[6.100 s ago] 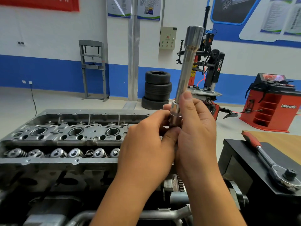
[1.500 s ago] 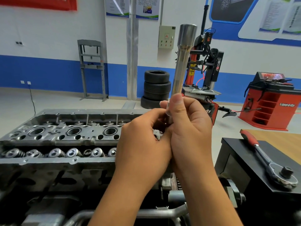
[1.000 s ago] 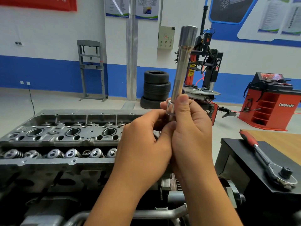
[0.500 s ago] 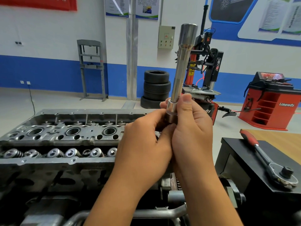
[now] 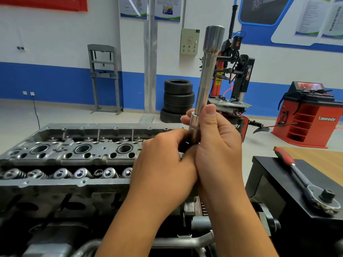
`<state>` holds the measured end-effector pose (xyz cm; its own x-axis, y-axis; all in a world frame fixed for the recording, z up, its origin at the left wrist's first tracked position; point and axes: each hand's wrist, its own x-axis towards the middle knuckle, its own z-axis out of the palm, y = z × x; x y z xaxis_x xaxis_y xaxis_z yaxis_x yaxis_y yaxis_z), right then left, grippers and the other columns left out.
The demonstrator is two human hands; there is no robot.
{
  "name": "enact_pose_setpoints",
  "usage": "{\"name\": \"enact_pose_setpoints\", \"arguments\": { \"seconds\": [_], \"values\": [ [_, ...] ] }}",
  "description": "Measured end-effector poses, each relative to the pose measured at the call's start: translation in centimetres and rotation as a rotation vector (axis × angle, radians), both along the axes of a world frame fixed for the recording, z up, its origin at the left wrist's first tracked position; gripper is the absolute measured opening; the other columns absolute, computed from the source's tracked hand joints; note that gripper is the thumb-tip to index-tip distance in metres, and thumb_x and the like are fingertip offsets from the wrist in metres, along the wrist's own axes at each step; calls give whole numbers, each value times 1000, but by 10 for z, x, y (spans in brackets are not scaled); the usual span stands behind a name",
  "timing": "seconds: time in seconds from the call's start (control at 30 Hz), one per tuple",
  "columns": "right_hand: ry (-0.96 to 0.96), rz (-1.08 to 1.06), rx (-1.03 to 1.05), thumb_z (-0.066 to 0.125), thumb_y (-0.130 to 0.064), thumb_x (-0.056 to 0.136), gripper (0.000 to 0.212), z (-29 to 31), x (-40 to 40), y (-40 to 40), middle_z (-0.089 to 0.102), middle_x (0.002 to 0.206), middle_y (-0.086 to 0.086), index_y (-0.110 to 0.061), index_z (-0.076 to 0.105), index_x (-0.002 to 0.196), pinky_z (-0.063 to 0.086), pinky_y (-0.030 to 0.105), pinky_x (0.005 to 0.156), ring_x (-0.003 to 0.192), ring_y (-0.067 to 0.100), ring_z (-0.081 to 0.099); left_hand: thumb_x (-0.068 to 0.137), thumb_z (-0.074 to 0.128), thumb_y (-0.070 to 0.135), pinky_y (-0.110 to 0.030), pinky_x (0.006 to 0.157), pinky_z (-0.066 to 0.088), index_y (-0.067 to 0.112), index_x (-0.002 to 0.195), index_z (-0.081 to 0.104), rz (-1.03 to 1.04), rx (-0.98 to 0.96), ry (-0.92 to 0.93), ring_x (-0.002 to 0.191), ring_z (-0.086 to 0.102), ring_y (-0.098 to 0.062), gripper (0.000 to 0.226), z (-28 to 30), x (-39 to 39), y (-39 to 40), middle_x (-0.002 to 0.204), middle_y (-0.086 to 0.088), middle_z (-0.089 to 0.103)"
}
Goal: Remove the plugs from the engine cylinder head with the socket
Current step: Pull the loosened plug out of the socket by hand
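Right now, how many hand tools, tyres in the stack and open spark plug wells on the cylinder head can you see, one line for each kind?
Hand tools: 2, the long socket held upright by the left hand and right hand, and the ratchet wrench on the black stand.
Tyres in the stack: 3.
Open spark plug wells on the cylinder head: 3 in view; the hands may hide more.
Total: 8.

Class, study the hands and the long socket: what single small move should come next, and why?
Probably the left hand should pull free whatever it is working at the socket's lower end. The right hand grips the socket upright, above the cylinder head, and the left fingers pinch at its base; what they hold is hidden.
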<state>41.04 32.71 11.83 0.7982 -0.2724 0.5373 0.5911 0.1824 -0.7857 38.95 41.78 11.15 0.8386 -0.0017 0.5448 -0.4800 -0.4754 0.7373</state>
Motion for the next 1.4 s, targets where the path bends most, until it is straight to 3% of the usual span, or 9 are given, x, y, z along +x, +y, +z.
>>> {"name": "enact_pose_setpoints", "arguments": {
  "seconds": [0.13,0.27,0.5,0.67,0.8,0.93,1.1,1.27,1.4],
  "values": [
    [14,51,47,69,-53,86,23,2,-4,1,75,93,9,-31,70,84,60,50,82,79,16,68,78,56,53,-41,74,60,48,99,70,59,11,-16,82,71,-9,26,0,0,0,85,22,74],
    [28,40,37,68,-52,85,31,3,-5,1,73,93,14,-21,68,88,61,50,74,74,19,64,76,62,50,-39,65,60,47,94,68,129,2,-28,68,66,-7,19,-1,1,-1,78,22,71],
    [9,-21,1,50,-53,96,53,3,-2,2,68,88,23,-3,65,85,53,38,74,76,17,62,90,51,54,-43,70,61,42,98,74,-21,-8,-23,76,72,-10,27,1,-3,2,81,15,75],
    [11,29,78,72,-52,84,36,3,-4,1,70,85,11,-16,67,90,54,36,68,72,14,61,82,55,57,-40,71,60,44,101,74,81,-15,-39,80,70,-8,30,-2,-1,0,84,20,75],
    [-5,33,48,71,-58,81,48,2,-5,0,71,86,14,-12,67,94,55,25,63,68,9,61,80,60,58,-39,66,59,43,94,74,143,-29,-64,71,68,-7,25,-3,0,-2,77,18,73],
    [31,-7,6,55,-56,92,53,3,-4,1,68,90,23,-5,69,90,52,40,71,73,15,59,88,52,53,-42,65,58,39,95,76,31,-8,-67,73,70,-19,28,1,-2,0,75,7,74],
    [25,21,57,54,-51,94,58,5,-6,3,57,89,36,6,61,88,45,41,72,75,22,53,84,56,53,-41,68,59,41,97,78,36,-47,-51,73,70,-13,28,0,-2,1,76,16,75],
    [-5,31,60,74,-48,82,39,3,-5,0,73,90,14,-12,66,96,53,20,64,69,7,63,79,59,55,-35,72,61,48,104,78,54,-54,-28,78,71,-4,32,0,-2,1,83,25,76],
    [2,30,9,68,-52,86,43,2,-5,1,71,91,17,-10,69,93,53,22,63,70,9,60,75,58,57,-32,72,61,46,100,79,99,-65,-42,80,71,0,35,0,-1,0,82,25,75]
  ]
}}
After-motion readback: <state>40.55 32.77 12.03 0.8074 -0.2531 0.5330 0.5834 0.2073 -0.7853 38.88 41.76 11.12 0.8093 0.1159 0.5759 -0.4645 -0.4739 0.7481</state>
